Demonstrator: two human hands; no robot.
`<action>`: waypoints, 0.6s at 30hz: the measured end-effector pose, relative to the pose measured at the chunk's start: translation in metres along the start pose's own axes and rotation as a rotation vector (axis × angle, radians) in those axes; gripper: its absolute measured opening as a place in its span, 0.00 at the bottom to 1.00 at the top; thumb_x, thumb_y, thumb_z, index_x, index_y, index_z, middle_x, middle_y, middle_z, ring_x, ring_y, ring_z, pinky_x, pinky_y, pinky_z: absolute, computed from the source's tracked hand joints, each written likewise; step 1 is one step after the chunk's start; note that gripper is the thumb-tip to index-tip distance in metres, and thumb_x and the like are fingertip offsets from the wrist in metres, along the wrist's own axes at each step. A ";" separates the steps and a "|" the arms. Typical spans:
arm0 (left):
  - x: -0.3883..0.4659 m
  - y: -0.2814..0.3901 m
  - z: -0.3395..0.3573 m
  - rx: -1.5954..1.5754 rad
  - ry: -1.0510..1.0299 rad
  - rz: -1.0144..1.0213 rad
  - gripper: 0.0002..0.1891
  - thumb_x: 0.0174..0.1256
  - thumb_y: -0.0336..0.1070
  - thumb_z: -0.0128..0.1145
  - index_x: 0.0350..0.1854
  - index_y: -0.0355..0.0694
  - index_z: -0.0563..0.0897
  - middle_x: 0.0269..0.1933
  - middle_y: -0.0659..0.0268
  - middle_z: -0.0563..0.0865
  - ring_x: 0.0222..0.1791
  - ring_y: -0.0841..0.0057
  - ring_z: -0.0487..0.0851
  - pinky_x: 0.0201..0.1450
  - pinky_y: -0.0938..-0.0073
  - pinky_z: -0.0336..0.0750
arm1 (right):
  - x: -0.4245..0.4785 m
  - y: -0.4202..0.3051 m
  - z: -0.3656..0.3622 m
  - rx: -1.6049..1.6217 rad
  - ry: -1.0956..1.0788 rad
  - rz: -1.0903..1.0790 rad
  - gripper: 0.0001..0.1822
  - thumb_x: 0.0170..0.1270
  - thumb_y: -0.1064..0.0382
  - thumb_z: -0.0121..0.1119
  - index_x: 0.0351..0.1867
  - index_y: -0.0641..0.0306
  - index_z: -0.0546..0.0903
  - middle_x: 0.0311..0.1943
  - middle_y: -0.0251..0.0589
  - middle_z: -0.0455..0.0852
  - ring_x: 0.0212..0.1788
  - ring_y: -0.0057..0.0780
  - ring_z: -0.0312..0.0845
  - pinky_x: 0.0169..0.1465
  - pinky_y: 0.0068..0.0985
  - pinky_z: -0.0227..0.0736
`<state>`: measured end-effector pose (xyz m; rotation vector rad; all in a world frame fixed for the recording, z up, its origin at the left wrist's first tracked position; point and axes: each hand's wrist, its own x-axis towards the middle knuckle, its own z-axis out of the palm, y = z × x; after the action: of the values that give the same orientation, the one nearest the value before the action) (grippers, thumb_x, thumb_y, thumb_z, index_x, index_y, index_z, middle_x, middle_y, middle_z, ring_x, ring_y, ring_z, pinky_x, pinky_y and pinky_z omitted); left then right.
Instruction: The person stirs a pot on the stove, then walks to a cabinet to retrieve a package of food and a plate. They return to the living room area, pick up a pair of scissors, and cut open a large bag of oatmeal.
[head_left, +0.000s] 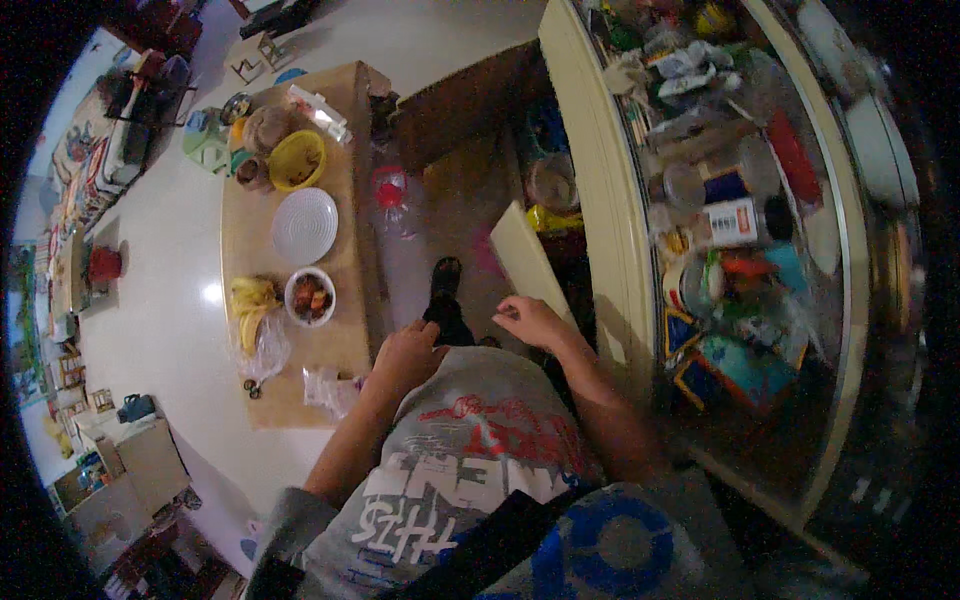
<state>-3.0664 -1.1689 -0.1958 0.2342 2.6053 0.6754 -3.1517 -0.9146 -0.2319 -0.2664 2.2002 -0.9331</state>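
My left hand (409, 354) rests against the front of my grey printed shirt (480, 420), its fingers bent and partly hidden. Beside a cream cupboard door or panel (529, 259) hovers my right hand (531, 321), fingers loosely curled with a gap at the thumb. I see nothing held in it. Between the hands, one dark shoe (445, 276) shows on the floor. To the left stands a wooden table (349, 225) bearing a white ridged plate (304, 225), a white bowl (310, 298) of reddish-brown food, a yellow basket (297, 160) and bananas (253, 304).
A cream-edged cabinet (592, 165) runs along my right, its shelf crowded with jars, packets and boxes. A plastic bottle with a red band (390, 195) is beside the table. Plastic bags (326, 390) lie near the table's close end. Low furniture (135, 465) stands farther left.
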 end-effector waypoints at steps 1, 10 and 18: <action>-0.029 0.005 0.007 -0.057 0.029 -0.033 0.19 0.63 0.46 0.60 0.48 0.38 0.78 0.44 0.49 0.83 0.47 0.51 0.83 0.48 0.54 0.78 | -0.002 -0.008 0.012 -0.040 -0.048 0.000 0.22 0.62 0.48 0.63 0.47 0.65 0.82 0.41 0.50 0.87 0.44 0.43 0.84 0.49 0.36 0.77; -0.240 -0.014 0.090 -0.207 0.205 -0.551 0.19 0.63 0.44 0.59 0.49 0.35 0.79 0.48 0.45 0.83 0.47 0.48 0.82 0.48 0.52 0.77 | -0.033 -0.057 0.162 -0.259 -0.426 -0.269 0.20 0.62 0.51 0.63 0.47 0.65 0.82 0.40 0.46 0.88 0.44 0.39 0.84 0.50 0.33 0.77; -0.333 -0.039 0.187 -0.478 0.462 -0.556 0.16 0.63 0.41 0.60 0.46 0.35 0.81 0.44 0.50 0.84 0.44 0.52 0.83 0.47 0.58 0.77 | -0.068 -0.051 0.273 -0.355 -0.709 -0.206 0.21 0.63 0.49 0.61 0.48 0.64 0.83 0.44 0.47 0.87 0.49 0.38 0.83 0.53 0.32 0.75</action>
<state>-2.6874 -1.2129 -0.2389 -0.8466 2.6114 1.2008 -2.9191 -1.0697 -0.2901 -0.8622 1.6681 -0.4347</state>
